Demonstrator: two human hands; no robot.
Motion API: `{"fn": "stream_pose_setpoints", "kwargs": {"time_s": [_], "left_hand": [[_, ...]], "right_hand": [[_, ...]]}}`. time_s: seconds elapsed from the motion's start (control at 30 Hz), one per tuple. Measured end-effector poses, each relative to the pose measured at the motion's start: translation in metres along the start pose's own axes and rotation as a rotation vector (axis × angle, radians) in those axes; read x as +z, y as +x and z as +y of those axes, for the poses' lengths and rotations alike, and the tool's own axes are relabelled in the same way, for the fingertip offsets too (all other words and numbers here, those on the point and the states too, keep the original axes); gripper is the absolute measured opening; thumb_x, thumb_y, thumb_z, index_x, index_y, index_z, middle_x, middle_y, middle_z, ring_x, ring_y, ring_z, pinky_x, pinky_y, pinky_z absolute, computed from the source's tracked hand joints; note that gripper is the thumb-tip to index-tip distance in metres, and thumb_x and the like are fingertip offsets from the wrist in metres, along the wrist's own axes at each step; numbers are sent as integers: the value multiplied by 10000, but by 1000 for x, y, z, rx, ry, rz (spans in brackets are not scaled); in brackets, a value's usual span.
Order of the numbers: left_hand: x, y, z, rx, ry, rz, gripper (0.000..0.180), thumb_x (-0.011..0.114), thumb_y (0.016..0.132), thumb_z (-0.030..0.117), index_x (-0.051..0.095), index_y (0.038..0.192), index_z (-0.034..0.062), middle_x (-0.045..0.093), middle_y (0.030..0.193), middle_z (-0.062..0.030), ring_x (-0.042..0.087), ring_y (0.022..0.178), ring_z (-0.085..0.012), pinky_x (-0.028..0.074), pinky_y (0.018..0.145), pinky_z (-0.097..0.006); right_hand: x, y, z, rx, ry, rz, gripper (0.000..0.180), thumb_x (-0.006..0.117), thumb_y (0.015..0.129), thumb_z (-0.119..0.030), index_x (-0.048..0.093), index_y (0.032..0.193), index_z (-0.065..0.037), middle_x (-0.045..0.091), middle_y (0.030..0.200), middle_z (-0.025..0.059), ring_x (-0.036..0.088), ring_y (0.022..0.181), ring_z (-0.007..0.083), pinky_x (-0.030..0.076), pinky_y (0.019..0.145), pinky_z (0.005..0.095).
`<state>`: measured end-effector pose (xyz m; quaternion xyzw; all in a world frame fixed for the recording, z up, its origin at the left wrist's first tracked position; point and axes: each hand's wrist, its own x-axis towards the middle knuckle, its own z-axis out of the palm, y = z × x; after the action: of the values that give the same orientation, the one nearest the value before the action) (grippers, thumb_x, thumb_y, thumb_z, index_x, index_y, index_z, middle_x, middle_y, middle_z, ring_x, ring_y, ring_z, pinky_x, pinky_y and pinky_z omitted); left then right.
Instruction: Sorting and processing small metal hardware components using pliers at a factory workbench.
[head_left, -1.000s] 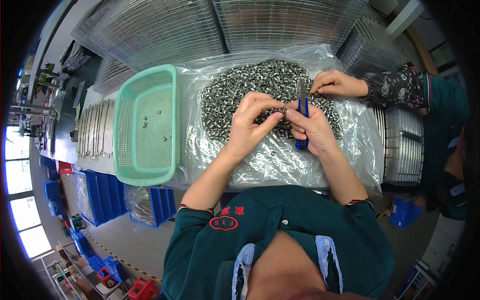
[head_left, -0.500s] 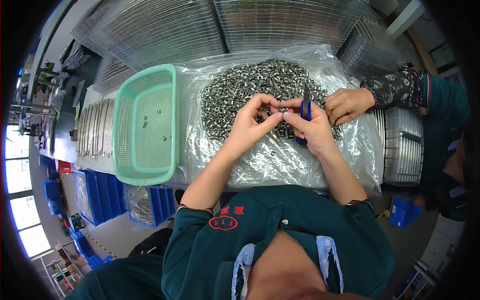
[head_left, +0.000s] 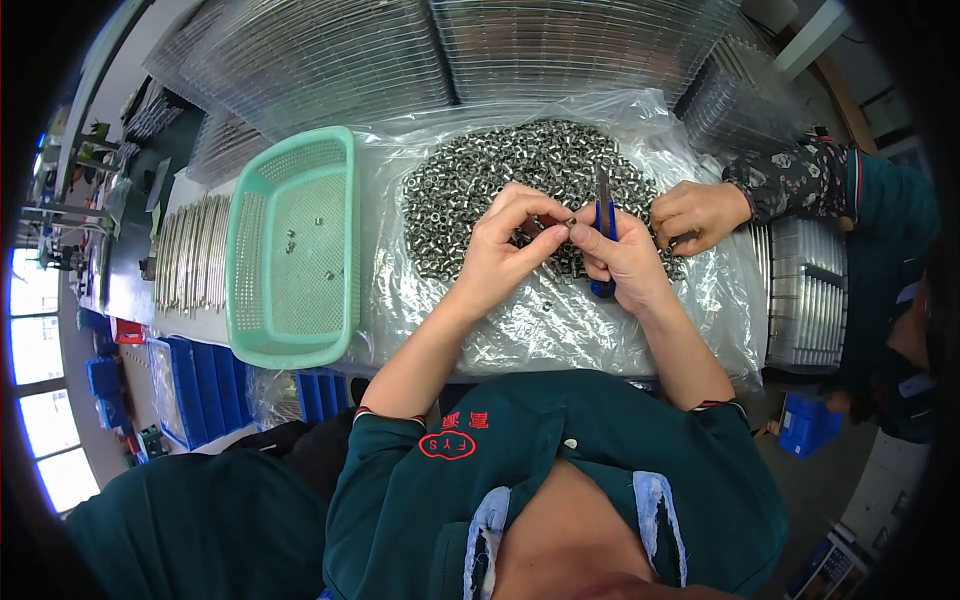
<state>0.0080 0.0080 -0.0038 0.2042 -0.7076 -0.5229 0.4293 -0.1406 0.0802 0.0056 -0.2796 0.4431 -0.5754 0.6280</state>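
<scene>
My left hand (head_left: 512, 240) and my right hand (head_left: 630, 258) meet over a heap of small shiny metal ring-shaped parts (head_left: 460, 190). A tiny metal part (head_left: 571, 222) is pinched between the fingertips of both hands, mostly hidden by them. My right hand also keeps a blue-handled tool (head_left: 604, 215) with a dark pointed tip tucked in its fingers, the tip aimed away from me; its exact kind is unclear. Beneath the heap is a clear plastic sheet (head_left: 560, 340). Left of it, a green plastic basket (head_left: 352, 240) contains several loose metal parts (head_left: 290, 243).
A co-worker's hand (head_left: 700, 212) reaches onto the heap's right edge. Clear ribbed plastic trays (head_left: 560, 50) stand along the back. More trays (head_left: 805, 290) are stacked at right, and a row of metal strips (head_left: 190, 255) lies left of the basket. Blue bins (head_left: 200, 395) sit lower left.
My fingertips have shifted slightly right, and the blue-handled tool has tilted a little left. At lower left, a person's dark green clothing has come further into view.
</scene>
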Motion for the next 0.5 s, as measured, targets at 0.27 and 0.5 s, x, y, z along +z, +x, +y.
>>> {"fn": "stream_pose_setpoints", "kwargs": {"time_s": [0.27, 0.5], "left_hand": [[0, 1, -1, -17, 2, -30, 152, 624, 773, 65, 613, 921, 35, 538, 916, -65, 535, 816, -135, 449, 638, -228], [-1, 0, -7, -34, -40, -31, 160, 605, 795, 86, 617, 946, 33, 547, 934, -61, 543, 838, -133, 446, 688, -233]], "right_hand": [[-2, 0, -1, -15, -7, -14, 166, 643, 801, -194, 562, 824, -51, 471, 632, -51, 369, 455, 2, 268, 391, 150], [1, 0, -4, 3, -33, 14, 185, 618, 820, -218, 563, 807, -43, 508, 648, -30, 384, 453, 4, 277, 394, 147]]}}
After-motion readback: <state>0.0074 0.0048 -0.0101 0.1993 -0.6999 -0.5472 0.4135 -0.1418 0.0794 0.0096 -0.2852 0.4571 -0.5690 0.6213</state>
